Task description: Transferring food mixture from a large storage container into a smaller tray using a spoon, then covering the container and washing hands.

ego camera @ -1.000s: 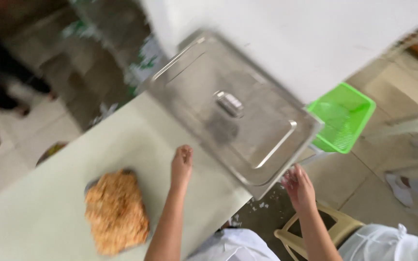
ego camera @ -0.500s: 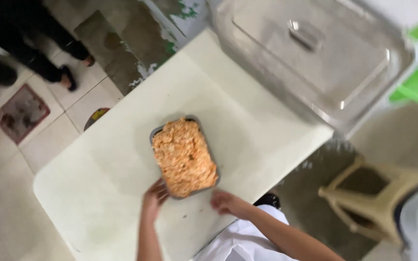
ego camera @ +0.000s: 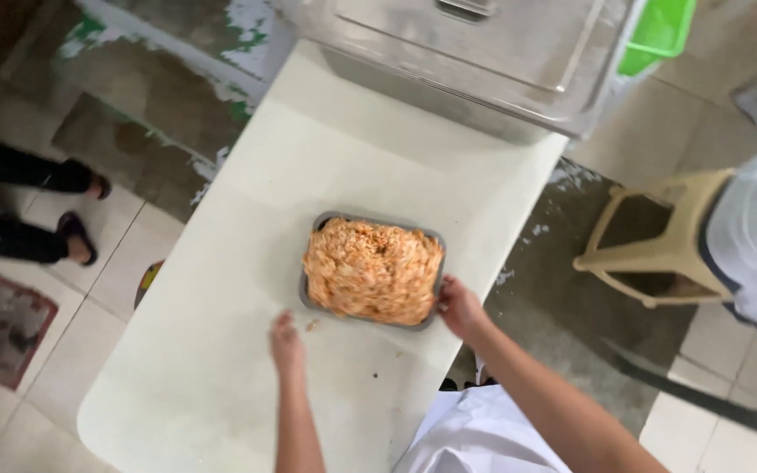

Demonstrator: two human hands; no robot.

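A grey tray point(ego camera: 438, 241) heaped with orange noodles point(ego camera: 370, 270) sits mid-table point(ego camera: 221, 350). The right hand point(ego camera: 459, 307) grips its near right corner; the left hand point(ego camera: 287, 343) rests open on the table just near-left of it. A steel lid point(ego camera: 519, 52) lies at the far end, a stool point(ego camera: 659, 245) to the right.

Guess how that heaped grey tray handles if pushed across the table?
The tray is probably stiff and, piled with orange food, fairly heavy. It likely slides on the smooth table without tipping. The loose heap may shed crumbs; one lies by the left hand.
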